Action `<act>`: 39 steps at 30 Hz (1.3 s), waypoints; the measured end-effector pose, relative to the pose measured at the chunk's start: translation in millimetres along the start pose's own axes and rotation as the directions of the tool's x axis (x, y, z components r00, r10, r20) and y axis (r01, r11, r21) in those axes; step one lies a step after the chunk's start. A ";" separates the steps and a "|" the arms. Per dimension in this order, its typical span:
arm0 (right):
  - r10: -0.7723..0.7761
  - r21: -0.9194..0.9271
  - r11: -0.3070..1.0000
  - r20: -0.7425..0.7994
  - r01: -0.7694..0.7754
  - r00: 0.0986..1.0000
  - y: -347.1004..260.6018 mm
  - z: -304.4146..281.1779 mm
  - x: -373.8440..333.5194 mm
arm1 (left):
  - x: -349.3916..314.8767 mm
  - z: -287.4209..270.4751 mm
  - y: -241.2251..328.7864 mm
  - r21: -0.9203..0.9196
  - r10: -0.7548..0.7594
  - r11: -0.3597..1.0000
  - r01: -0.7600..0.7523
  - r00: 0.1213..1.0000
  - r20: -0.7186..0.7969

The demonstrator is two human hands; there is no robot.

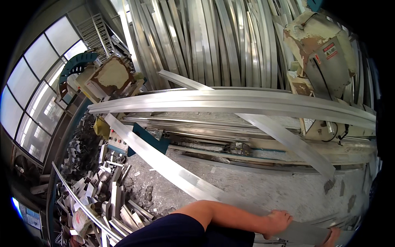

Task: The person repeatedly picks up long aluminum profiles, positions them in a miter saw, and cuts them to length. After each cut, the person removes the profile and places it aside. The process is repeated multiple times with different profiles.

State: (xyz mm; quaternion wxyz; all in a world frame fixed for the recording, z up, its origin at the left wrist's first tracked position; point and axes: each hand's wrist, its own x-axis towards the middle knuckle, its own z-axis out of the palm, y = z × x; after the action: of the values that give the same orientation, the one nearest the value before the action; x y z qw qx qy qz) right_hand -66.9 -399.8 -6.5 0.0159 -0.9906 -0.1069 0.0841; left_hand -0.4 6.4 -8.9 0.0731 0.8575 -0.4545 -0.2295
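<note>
A long silvery aluminium profile (164, 164) slants from the upper left down to the lower right, in front of my body. My left arm reaches to the right across it, and my left hand (279, 222) is closed over its far edge near the lower right end. Farther right, my right hand (332, 237) grips the same profile by its end; only part of that hand shows at the picture's rim. Beyond, a long wide aluminium profile (230, 101) lies crosswise on the machine, above another slanting flat profile (288, 142).
Two worn cream-coloured saw heads stand left (109, 78) and right (321, 51). Many upright profiles (210, 45) lean at the back. A control box (118, 140) with buttons sits at left, above a heap of metal offcuts (98, 191). Large windows (45, 70) line the left wall.
</note>
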 end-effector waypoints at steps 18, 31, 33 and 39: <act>0.016 -0.189 0.982 -0.082 -0.031 0.997 59.8 41.4 91.4 | 74.3 -26.9 -103.3 -0.052 0.043 0.998 -0.042 0.999 0.021; 0.246 0.082 0.968 -0.089 -0.239 0.965 -289.3 122.0 355.0 | -10.0 85.6 -500.0 -0.440 -0.394 0.875 0.203 0.826 -0.403; 0.283 0.119 0.953 -0.018 -0.279 0.959 -323.8 129.5 394.3 | -18.4 100.5 -552.0 -0.428 -0.462 0.866 0.258 0.742 -0.486; 0.267 0.100 0.961 -0.077 -0.259 0.961 -369.4 125.4 487.7 | -50.7 1.4 -631.9 0.122 -0.351 0.884 0.451 0.813 -0.464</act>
State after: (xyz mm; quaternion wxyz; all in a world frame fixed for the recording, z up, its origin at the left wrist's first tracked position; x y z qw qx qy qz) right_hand 304.1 67.2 -191.4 0.0534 -0.9971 0.0303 0.0455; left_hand 446.0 411.9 -204.6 0.0227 0.9659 -0.2577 0.0079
